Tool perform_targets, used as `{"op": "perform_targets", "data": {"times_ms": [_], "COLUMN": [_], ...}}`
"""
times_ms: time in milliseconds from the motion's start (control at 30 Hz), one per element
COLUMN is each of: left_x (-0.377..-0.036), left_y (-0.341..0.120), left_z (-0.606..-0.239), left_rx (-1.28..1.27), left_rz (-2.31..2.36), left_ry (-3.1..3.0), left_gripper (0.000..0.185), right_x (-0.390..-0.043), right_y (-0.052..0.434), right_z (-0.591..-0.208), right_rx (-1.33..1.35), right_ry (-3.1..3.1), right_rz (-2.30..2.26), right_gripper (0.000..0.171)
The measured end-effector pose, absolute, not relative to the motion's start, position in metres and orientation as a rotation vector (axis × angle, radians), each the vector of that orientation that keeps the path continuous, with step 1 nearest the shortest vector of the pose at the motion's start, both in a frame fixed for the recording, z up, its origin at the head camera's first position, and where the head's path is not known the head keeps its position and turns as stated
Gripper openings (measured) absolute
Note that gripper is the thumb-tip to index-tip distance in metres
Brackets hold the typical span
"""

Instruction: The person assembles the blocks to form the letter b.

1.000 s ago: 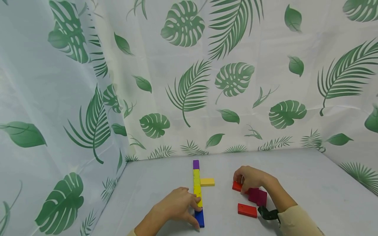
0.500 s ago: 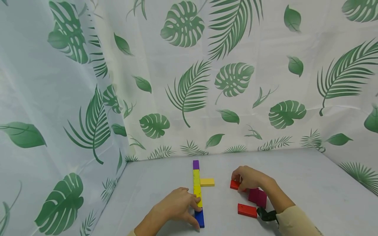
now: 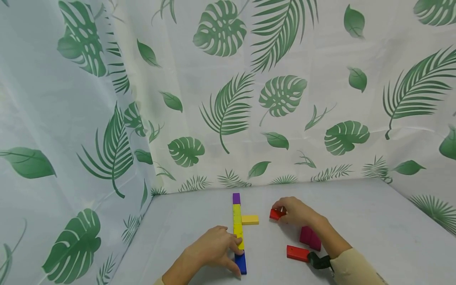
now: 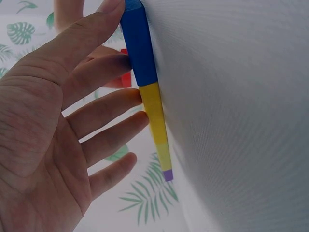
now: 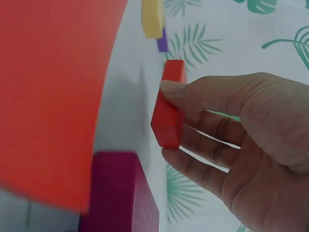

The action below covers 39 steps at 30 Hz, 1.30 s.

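Red block [image 3: 275,214] moved left, apparently lying crosswise

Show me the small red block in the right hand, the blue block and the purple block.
small red rectangular block [image 3: 274,214], head view, its top face
blue rectangular block [image 3: 241,263], head view, its top
purple block [image 3: 236,198], head view, its top

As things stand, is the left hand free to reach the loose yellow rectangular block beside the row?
Probably yes: the left hand rests open on the row, with the yellow block just beyond it, uncovered.

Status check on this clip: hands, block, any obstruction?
Left hand flat, steadying block row. Right hand pinching red block. Nothing between it and yellow block.
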<state>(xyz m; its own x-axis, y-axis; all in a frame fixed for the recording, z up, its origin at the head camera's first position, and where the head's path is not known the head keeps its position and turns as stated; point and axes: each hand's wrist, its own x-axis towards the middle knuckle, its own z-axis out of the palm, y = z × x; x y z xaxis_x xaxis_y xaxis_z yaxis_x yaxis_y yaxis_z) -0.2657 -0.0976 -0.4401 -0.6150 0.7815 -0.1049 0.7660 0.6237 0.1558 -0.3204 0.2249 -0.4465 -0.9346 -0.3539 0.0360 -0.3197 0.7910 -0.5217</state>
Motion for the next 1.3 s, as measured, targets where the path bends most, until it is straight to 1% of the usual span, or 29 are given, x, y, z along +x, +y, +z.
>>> {"op": "perform_targets", "data": {"times_ms": [333, 733, 1033, 1300], "left_x": [-0.266, -0.267, -0.266, -0.267], "left_y": [-0.097, -0.097, -0.097, -0.097], "left_z": [-0.440, -0.441, -0.440, -0.441], "left_rx": [1.268, 1.294, 1.259, 1.272], "left_rz": [0.142, 0.129, 0.140, 0.146], "left_ry": [2.679, 2.684, 2.681, 2.683], "left_gripper": [0.051, 0.051, 0.051, 0.051], "right_x": [-0.323, -0.322, -0.321, -0.320], "right_y": [0.217, 0.201, 0.191, 0.189], "right_z": [-0.449, -0.451, -0.458, -0.462], "right_rx": [-0.521, -0.533, -0.411, -0.419], "right_ry": [2.935, 2.888, 2.914, 2.956], "right_rz": [-0.933, -1.052, -1.041, -0.969], "right_gripper": [0.039, 0.036, 0.035, 0.037]}}
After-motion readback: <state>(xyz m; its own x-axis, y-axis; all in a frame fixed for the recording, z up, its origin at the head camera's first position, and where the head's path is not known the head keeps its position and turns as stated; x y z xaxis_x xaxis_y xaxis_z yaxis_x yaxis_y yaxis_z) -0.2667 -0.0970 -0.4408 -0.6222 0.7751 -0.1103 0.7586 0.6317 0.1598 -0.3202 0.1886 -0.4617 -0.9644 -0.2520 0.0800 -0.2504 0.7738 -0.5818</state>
